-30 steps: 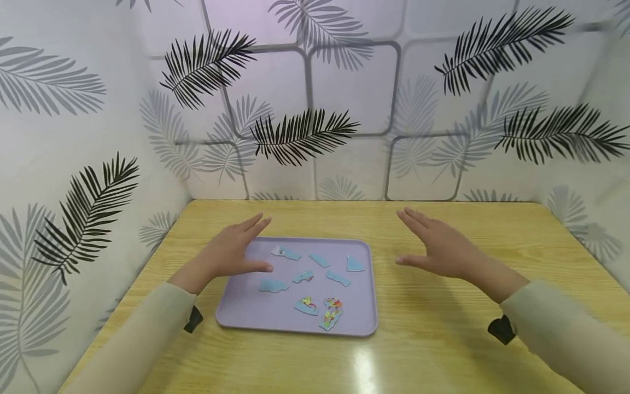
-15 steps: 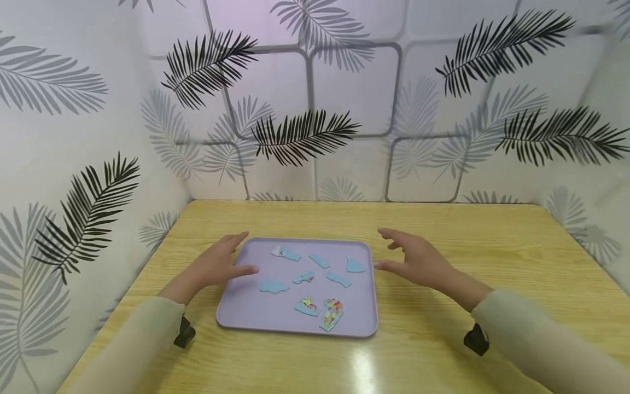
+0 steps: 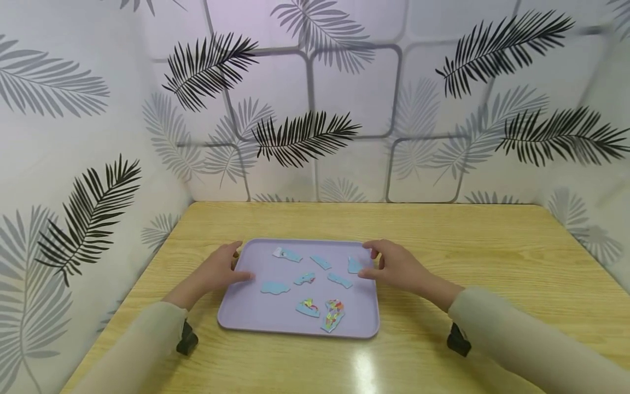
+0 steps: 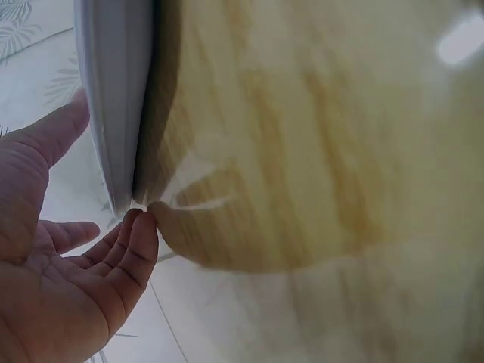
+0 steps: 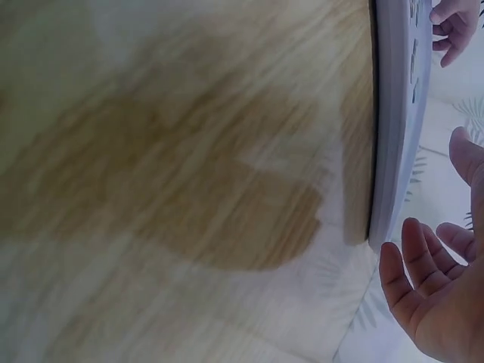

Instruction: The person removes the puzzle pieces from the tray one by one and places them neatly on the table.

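Note:
A lavender tray (image 3: 261, 316) lies flat on the wooden table, bearing several irregular light-blue pieces, such as a wavy one (image 3: 274, 288) and a multicoloured one (image 3: 333, 314). My left hand (image 3: 213, 272) is at the tray's left edge, its thumb over the surface and its fingers outside the rim. In the left wrist view the fingertips of the left hand (image 4: 83, 283) reach the tray's edge near the tabletop. At the opposite edge, my right hand (image 3: 400, 268) spreads thumb and fingers around the far right corner. The right wrist view shows the right hand (image 5: 439, 291) slightly apart from the rim.
The wooden table (image 3: 462, 241) extends right of the tray and in front of it. A patterned wall (image 3: 354, 164) with leaf prints borders the table at the back, and similar walls stand left and right. Dark wrist cameras sit under both sleeves.
Both hands have come down to the tray's sides. The right hand has moved left to the right edge, and the left hand has shifted left and down. Tray and pieces have stayed put.

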A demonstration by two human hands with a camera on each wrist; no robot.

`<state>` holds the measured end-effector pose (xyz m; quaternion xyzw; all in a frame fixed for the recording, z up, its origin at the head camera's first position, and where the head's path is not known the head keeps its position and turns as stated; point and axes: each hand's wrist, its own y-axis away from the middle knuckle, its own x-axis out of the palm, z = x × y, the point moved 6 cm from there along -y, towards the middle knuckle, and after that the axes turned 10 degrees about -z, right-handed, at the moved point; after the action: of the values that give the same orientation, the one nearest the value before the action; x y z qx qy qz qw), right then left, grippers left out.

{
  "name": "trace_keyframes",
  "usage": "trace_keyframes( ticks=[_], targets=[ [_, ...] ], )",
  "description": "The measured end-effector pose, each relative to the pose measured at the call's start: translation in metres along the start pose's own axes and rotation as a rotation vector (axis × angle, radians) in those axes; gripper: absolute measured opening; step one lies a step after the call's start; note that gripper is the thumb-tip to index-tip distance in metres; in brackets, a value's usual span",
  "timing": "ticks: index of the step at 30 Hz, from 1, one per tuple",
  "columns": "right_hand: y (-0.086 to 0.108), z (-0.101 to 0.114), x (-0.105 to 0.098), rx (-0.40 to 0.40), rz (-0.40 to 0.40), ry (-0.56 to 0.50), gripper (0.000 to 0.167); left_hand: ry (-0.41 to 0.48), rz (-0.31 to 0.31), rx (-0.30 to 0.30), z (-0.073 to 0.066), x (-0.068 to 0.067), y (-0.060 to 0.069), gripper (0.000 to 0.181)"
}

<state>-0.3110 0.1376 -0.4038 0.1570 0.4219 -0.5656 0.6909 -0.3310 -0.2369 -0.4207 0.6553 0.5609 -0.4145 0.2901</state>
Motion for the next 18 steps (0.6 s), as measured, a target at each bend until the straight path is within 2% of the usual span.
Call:
trace_keyframes(
  ticks=[6,11,14,18],
  targets=[
    [-0.003,-0.001,0.01,0.047,-0.015,-0.045,0.062,0.059,0.011,-0.014,0.002,0.002,-0.001,0.09],
    [-0.004,-0.006,0.018,0.13,-0.009,-0.082,0.057,0.129,0.012,-0.074,0.009,0.002,-0.001,0.076],
    [-0.005,-0.01,0.022,0.163,-0.004,-0.08,0.053,0.146,0.007,-0.103,0.012,0.001,-0.002,0.066],
    [-0.006,-0.012,0.023,0.172,-0.023,-0.08,0.049,0.143,0.005,-0.105,0.012,0.001,-0.002,0.061]
  ],
)
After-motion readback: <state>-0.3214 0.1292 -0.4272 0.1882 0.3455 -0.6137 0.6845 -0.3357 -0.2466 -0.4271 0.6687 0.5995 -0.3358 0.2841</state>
